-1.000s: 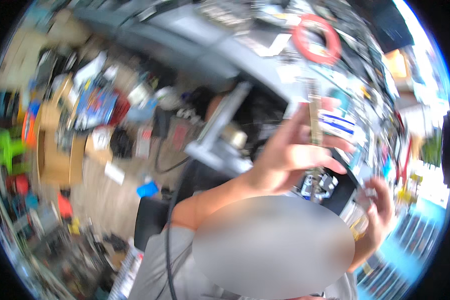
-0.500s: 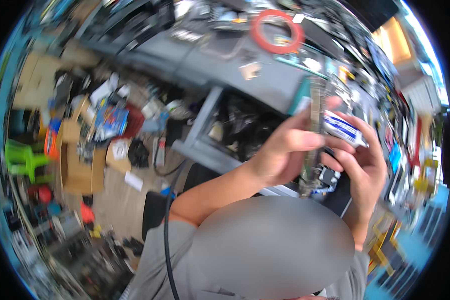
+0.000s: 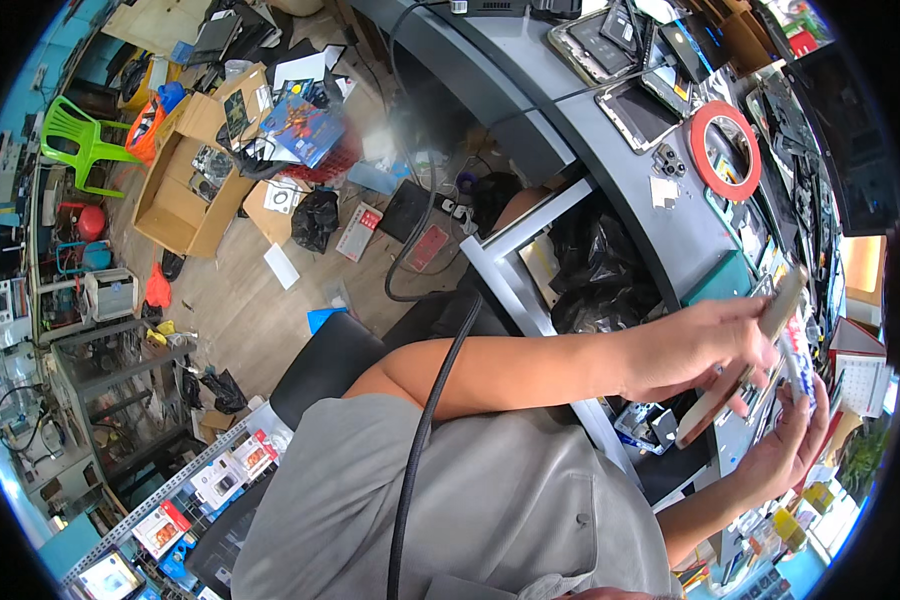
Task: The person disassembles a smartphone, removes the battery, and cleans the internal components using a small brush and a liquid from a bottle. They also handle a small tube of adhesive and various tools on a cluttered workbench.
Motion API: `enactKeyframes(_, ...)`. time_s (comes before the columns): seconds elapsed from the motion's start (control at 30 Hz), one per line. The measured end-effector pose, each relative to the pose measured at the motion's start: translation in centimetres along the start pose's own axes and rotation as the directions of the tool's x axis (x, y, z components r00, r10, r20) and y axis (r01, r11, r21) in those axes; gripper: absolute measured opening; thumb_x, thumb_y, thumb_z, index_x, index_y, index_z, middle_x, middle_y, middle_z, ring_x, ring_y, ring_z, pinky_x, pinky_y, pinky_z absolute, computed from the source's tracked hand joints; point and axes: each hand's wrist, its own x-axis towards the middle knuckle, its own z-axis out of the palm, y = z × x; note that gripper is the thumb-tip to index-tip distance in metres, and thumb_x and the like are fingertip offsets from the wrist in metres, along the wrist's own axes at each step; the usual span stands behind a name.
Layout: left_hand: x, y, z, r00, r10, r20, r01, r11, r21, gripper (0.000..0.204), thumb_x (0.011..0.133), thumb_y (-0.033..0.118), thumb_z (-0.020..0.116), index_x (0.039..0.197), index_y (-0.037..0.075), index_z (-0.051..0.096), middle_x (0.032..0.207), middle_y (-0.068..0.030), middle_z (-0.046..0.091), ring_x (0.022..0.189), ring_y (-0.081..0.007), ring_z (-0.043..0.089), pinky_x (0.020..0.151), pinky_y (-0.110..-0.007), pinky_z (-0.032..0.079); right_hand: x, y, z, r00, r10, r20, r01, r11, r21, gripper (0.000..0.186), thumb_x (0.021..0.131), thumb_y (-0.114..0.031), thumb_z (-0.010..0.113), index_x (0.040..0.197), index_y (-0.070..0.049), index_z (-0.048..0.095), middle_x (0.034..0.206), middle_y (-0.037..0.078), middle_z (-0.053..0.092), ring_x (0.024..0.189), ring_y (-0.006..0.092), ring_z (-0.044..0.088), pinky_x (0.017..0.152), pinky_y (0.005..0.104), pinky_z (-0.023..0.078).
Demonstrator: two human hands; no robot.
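Note:
My left hand (image 3: 710,350) grips a thin flat panel-like device (image 3: 707,408), seen nearly edge-on and tilted. Its exact kind cannot be made out. Close beyond it, my right hand (image 3: 788,445) holds a small white tube with blue and red markings (image 3: 798,358) between thumb and fingers. The tube is close to the panel's far side; whether they touch is unclear. Both hands are over the right part of the grey workbench (image 3: 620,165).
A red tape roll (image 3: 701,150) and opened device parts (image 3: 635,115) lie on the bench. Below it, a pulled-out drawer (image 3: 500,275) holds black plastic bags. A black cable (image 3: 432,410) hangs across my view. Leftward stand a cardboard box (image 3: 185,215) and green chair (image 3: 85,145).
The view has swung, so the hands and bench appear further right and more floor shows. The panel now leans over instead of standing upright in the picture. Both hands keep their holds.

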Motion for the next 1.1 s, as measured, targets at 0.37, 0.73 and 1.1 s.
enactKeyframes(0.37,0.6,3.2,-2.2,0.902,0.074,-0.425,0.012,0.980,0.196,0.058,0.119,0.044,0.040,0.144,-0.004,0.060,0.135,-0.0157,0.073,0.115,-0.0241,0.075,0.096,-0.041,0.067,-1.7,2.0,-3.6,0.902,-0.395,-0.173,0.284,0.847,-0.450,0.033,0.103,0.008,0.071,0.135,0.006,0.065,0.142,0.018,0.062,0.122,0.0219,0.068,0.099,0.0343,0.061)
enactKeyframes(0.73,3.6,3.5,-0.4,0.899,0.272,-0.342,0.044,0.723,0.689,0.093,0.116,0.061,0.038,0.170,-0.013,0.017,0.167,-0.0318,0.042,0.156,-0.0330,0.043,0.129,-0.043,0.036,-2.2,7.0,-5.1,0.941,-0.303,-0.150,0.162,0.793,-0.588,0.028,0.099,0.003,0.079,0.125,0.002,0.069,0.133,0.016,0.063,0.118,0.0213,0.067,0.100,0.0341,0.058)
enactKeyframes(1.1,1.9,3.0,-3.9,0.878,0.428,-0.214,-0.099,0.600,0.794,0.080,0.121,0.050,0.032,0.169,-0.013,0.019,0.169,-0.0373,0.033,0.161,-0.0438,0.034,0.135,-0.050,0.024,-1.5,8.6,-4.2,0.969,-0.229,-0.098,0.087,0.681,-0.727,0.033,0.100,-0.010,0.082,0.129,0.001,0.071,0.133,0.016,0.068,0.117,0.0256,0.070,0.097,0.0366,0.059)
